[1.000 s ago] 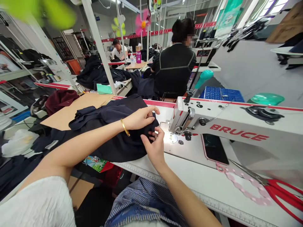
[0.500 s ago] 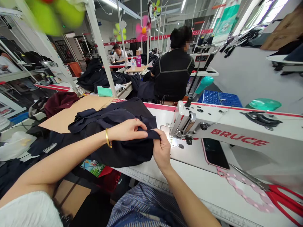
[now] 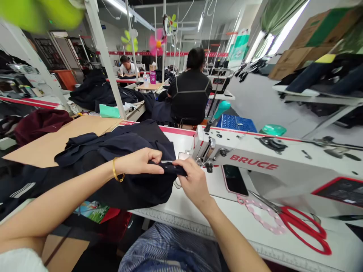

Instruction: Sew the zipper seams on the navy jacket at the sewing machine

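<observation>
Dark navy fabric (image 3: 127,189) lies bunched on the sewing table, left of the sewing machine (image 3: 244,155). My left hand (image 3: 141,160), with a gold bangle at its wrist, pinches a folded edge of it between thumb and curled fingers. Gripping the same strip a little to the right, my right hand (image 3: 193,179) is closed with thumb and fingers on its end. The stretch between the hands looks rolled or folded. Both hands are just in front of the machine's needle area, which the fabric and right hand partly hide.
Under the machine arm lies a phone (image 3: 235,180). Red-handled scissors (image 3: 303,226) and a pink strap (image 3: 263,217) rest on the right. A ruler strip (image 3: 181,219) runs along the front edge. Brown card (image 3: 42,139) lies left; a seated co-worker (image 3: 190,90) is ahead.
The view has turned to the right. My right hand has shifted its grip on the fabric edge, and the strip between my hands is now more folded.
</observation>
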Motion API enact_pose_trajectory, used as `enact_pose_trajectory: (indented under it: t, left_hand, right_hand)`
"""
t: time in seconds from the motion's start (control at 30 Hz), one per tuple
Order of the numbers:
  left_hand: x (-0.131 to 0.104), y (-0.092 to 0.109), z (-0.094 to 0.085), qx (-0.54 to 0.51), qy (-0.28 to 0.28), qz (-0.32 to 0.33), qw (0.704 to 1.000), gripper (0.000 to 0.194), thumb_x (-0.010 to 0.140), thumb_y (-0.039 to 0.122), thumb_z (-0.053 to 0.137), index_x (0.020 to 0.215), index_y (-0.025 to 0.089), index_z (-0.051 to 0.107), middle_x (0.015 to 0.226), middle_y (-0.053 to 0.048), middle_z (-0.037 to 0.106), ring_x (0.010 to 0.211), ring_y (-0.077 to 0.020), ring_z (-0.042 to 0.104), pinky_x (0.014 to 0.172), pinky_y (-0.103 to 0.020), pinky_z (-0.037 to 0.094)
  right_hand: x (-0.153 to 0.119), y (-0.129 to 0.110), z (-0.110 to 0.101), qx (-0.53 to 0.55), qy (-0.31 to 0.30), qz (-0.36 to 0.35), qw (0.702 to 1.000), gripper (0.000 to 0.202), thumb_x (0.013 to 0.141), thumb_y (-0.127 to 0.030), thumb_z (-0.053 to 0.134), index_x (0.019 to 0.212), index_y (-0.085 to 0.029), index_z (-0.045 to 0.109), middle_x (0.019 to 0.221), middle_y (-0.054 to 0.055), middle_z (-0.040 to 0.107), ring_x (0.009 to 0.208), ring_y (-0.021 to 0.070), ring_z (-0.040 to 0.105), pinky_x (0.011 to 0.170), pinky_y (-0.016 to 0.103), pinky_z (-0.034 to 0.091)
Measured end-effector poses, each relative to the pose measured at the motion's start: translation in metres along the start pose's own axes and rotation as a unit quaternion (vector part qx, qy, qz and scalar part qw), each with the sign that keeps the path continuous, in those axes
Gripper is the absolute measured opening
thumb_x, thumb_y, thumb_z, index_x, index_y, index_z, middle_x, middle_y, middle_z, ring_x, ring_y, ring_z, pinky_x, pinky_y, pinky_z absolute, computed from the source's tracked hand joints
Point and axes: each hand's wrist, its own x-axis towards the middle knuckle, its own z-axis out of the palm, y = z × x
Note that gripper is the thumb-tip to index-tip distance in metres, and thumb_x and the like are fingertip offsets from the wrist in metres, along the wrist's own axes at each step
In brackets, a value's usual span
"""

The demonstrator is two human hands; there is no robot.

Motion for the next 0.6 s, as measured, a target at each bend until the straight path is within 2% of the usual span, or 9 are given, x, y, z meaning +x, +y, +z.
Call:
enact_pose_trajectory:
  t: [0.1,0.17,0.3,0.33,0.4,0.47,0.5,0.57,0.6]
  left_hand:
    - [-0.002,-0.01,-0.007,-0.009,-0.083,-0.025,0.996,0.022,0.074,0.035,0.061,0.074,0.013,0.054,0.066,0.003,0.049,0.06,-0.0079,0.043,0.056,-0.019,0.034]
    - [-0.005,-0.012,-0.015,-0.013,-0.096,-0.002,0.995,0.024,0.075,0.036,0.059,0.069,0.013,0.056,0.076,0.0,0.054,0.071,-0.0109,0.049,0.068,-0.022,0.039]
    - [0.001,-0.001,-0.022,-0.1,0.009,0.06,0.993,0.033,0.079,0.046,0.053,0.076,0.013,0.054,0.095,-0.006,0.057,0.092,-0.0164,0.052,0.084,-0.028,0.04]
    - [0.009,0.003,-0.017,-0.107,0.034,0.066,0.991,0.033,0.081,0.046,0.05,0.079,0.013,0.053,0.091,-0.005,0.058,0.088,-0.0154,0.053,0.08,-0.027,0.041]
    - [0.032,0.005,0.004,-0.045,0.023,0.086,0.995,0.027,0.085,0.039,0.046,0.082,0.013,0.054,0.08,-0.002,0.058,0.075,-0.0116,0.054,0.07,-0.021,0.042]
    - [0.06,-0.005,0.039,0.102,-0.069,0.105,0.987,0.019,0.086,0.028,0.045,0.082,0.014,0.056,0.073,0.0,0.058,0.067,-0.0099,0.053,0.064,-0.018,0.04]
    - [0.073,-0.015,0.059,0.178,-0.119,0.107,0.971,0.017,0.086,0.025,0.045,0.083,0.015,0.057,0.07,0.0,0.058,0.064,-0.0105,0.052,0.061,-0.019,0.039]
    - [0.094,-0.04,0.096,0.287,-0.177,0.091,0.937,0.015,0.086,0.026,0.045,0.087,0.017,0.057,0.067,-0.001,0.058,0.06,-0.0133,0.053,0.056,-0.021,0.036]
    - [0.101,-0.053,0.11,0.315,-0.181,0.075,0.929,0.016,0.086,0.029,0.045,0.088,0.018,0.057,0.067,-0.002,0.059,0.06,-0.0147,0.054,0.054,-0.021,0.035]
  right_hand:
    - [0.004,0.001,-0.002,0.02,0.034,-0.015,0.999,0.031,0.075,-0.007,0.04,0.094,-0.02,0.061,0.086,0.004,0.051,0.081,0.0153,0.053,0.072,0.028,0.045]
    - [0.006,0.002,-0.002,0.055,0.038,-0.006,0.998,0.033,0.076,-0.007,0.039,0.095,-0.021,0.061,0.096,0.005,0.053,0.092,0.0167,0.053,0.081,0.031,0.043]
    - [-0.008,-0.007,0.011,0.238,-0.021,0.15,0.959,0.023,0.081,-0.021,0.044,0.099,-0.021,0.059,0.092,0.002,0.062,0.087,0.0168,0.057,0.081,0.032,0.045]
    - [-0.017,-0.011,0.018,0.322,-0.05,0.215,0.921,0.021,0.082,-0.028,0.046,0.097,-0.02,0.059,0.085,0.002,0.063,0.079,0.0161,0.059,0.074,0.031,0.047]
    - [-0.042,-0.02,0.034,0.492,-0.104,0.353,0.789,0.029,0.08,-0.044,0.049,0.091,-0.018,0.056,0.074,0.002,0.063,0.063,0.0144,0.06,0.061,0.028,0.049]
    - [-0.071,-0.023,0.044,0.59,-0.107,0.483,0.638,0.039,0.073,-0.053,0.056,0.083,-0.017,0.051,0.065,0.001,0.062,0.051,0.0125,0.058,0.052,0.025,0.047]
    - [-0.086,-0.02,0.045,0.601,-0.092,0.539,0.583,0.041,0.069,-0.055,0.06,0.079,-0.017,0.048,0.061,0.001,0.061,0.049,0.0114,0.057,0.051,0.023,0.046]
    - [-0.111,-0.008,0.035,0.583,-0.084,0.603,0.538,0.041,0.067,-0.052,0.063,0.077,-0.017,0.045,0.059,0.0,0.061,0.048,0.0099,0.057,0.05,0.02,0.045]
    - [-0.12,0.001,0.025,0.562,-0.108,0.605,0.554,0.038,0.07,-0.051,0.061,0.078,-0.017,0.046,0.06,0.0,0.061,0.049,0.0098,0.057,0.05,0.02,0.045]
